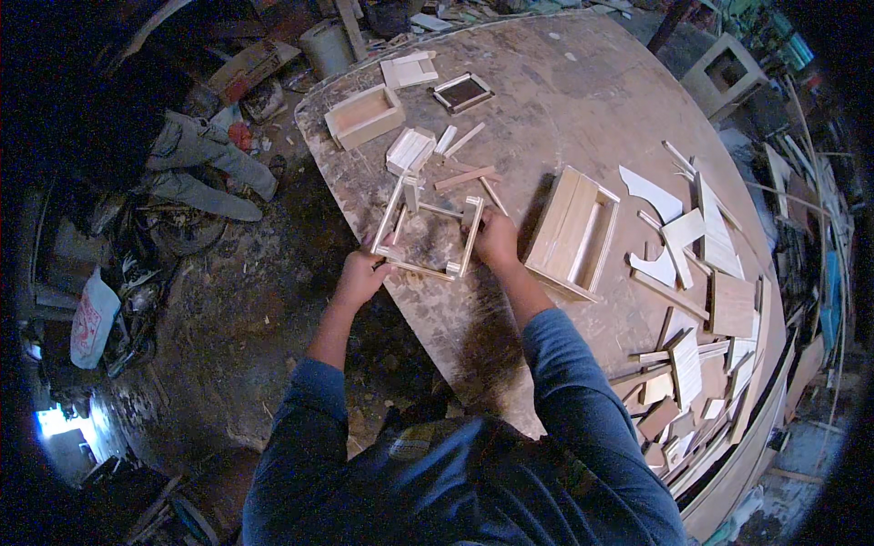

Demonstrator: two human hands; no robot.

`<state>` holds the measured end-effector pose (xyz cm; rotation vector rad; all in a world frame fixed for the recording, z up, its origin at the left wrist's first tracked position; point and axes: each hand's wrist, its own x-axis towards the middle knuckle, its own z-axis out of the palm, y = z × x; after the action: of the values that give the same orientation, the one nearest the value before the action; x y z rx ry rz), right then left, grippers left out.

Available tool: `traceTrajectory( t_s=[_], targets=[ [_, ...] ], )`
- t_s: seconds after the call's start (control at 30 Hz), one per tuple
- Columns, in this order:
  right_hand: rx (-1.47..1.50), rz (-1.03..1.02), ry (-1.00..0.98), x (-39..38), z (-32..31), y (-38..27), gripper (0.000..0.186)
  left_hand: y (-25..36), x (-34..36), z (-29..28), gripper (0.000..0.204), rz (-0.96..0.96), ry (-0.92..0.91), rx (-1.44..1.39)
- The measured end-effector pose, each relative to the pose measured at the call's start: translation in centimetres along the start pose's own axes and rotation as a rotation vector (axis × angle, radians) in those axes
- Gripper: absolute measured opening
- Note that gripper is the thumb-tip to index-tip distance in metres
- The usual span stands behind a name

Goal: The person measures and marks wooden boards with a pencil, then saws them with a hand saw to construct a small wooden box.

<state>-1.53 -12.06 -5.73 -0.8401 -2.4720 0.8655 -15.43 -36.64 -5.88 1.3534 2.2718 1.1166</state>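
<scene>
Between my hands is a small open wooden frame (pixel 423 267) made of pale strips with short corner posts, over the table's near left edge. My left hand (pixel 362 276) grips its near left corner, fingers closed around the strip. My right hand (pixel 497 240) is closed on the right side of the frame; its fingertips are partly hidden. Just beyond the frame lie a small pale wooden block-like box (pixel 411 150) and a few loose sticks (pixel 465 177). Right of my right hand stands a wooden box (pixel 557 223) with a long open compartment.
An open wooden tray (pixel 366 116), a flat pale panel (pixel 409 70) and a small dark-centred frame (pixel 463 93) rest at the far left of the table (pixel 583 100). Wood offcuts (pixel 683 369) and white curved pieces (pixel 653 193) are heaped along the right. A person's trousered legs (pixel 205 164) show at left.
</scene>
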Motion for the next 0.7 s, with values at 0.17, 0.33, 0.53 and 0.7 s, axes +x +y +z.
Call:
traceTrajectory(
  t_s=[0.17,0.33,0.53,0.7],
  targets=[
    [0.023,-0.044,0.008,-0.05,-0.10,-0.12,0.028,-0.48,-0.26,0.17,0.051,-0.035,0.009,-0.017],
    [-0.004,-0.047,-0.010,0.00,-0.45,-0.70,0.029,-0.58,-0.34,-0.06,0.047,-0.005,0.027,0.030],
    [-0.050,-0.048,-0.053,0.06,-0.40,-0.32,0.032,-0.62,0.32,-0.39,0.036,0.023,-0.023,0.102],
    [-0.039,-0.053,-0.049,-0.05,0.15,0.24,0.035,-0.92,0.17,0.18,0.042,-0.112,-0.012,-0.113]
  ],
)
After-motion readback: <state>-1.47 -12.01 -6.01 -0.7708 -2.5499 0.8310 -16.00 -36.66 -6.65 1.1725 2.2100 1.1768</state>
